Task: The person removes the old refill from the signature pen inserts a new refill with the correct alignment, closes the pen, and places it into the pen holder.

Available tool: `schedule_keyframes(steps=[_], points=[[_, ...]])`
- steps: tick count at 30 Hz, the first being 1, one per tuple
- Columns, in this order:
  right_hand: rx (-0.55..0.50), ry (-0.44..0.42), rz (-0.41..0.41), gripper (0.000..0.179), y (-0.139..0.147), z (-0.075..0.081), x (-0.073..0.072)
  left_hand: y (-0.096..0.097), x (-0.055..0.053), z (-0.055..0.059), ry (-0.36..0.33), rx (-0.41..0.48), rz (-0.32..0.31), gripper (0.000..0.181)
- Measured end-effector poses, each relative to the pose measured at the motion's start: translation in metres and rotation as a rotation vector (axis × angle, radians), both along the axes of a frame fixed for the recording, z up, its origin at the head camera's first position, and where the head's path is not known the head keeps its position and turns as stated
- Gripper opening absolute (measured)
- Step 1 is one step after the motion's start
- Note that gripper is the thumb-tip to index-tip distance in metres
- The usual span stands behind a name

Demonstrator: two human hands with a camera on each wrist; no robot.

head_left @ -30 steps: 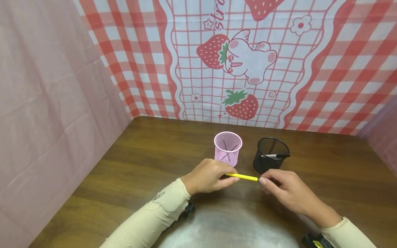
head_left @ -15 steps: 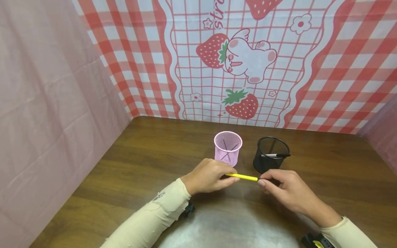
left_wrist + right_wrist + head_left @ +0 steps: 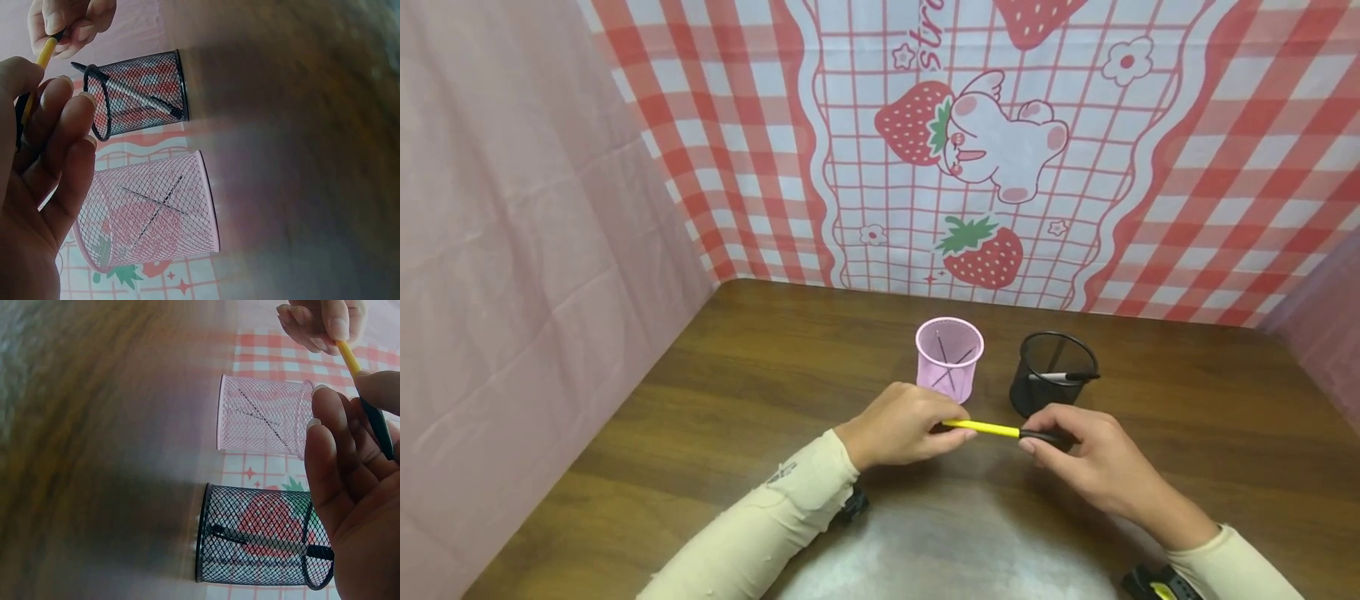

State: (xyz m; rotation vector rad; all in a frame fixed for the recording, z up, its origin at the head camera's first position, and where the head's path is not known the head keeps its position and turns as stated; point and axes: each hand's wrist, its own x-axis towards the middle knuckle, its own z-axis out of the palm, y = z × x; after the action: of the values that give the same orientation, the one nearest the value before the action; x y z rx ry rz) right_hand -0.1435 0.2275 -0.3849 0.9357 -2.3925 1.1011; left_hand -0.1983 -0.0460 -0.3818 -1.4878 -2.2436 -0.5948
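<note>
Nearest us, pale sleeves [image 3: 760, 529] lead to two hands. We see the left hand [image 3: 906, 425] pinching the yellow part of a yellow-and-black pen [image 3: 988, 428], thumb and fingers closed to its thickness; the right hand [image 3: 1093, 458] likewise pinches its black end. The pen spans level between them, above the surface [image 3: 775, 350]. Just beyond stand a black mesh cup [image 3: 1028, 400], with a silver-and-black pen [image 3: 1051, 377] leaning inside, and a pink mesh cup [image 3: 931, 379]. Behind, we see a strawberry-print cloth [image 3: 760, 167].

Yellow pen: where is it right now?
Head view, right of centre: the yellow pen runs between the left hand and the right hand, each pinching it, nearer the camera than the pink cup and black cup.
</note>
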Motion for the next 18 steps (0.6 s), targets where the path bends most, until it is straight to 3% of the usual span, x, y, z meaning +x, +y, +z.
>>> schedule_keyframes(steps=[5, 12, 18], points=[[0.013, 0.035, -0.018, 0.038, 0.0005, 0.0008, 0.0015, 0.0018, 0.0012, 0.0006, 0.013, -0.012, 0.005, 0.01], [0.013, 0.004, -0.012, 0.037, -0.0026, 0.003, 0.0008, 0.0004, 0.0044, 0.0007, 0.012, -0.002, 0.014, 0.009], [-0.007, 0.026, -0.025, 0.039, -0.0011, 0.0039, 0.0031, 0.0033, 0.0035, 0.0007, 0.017, -0.001, -0.001, 0.01]])
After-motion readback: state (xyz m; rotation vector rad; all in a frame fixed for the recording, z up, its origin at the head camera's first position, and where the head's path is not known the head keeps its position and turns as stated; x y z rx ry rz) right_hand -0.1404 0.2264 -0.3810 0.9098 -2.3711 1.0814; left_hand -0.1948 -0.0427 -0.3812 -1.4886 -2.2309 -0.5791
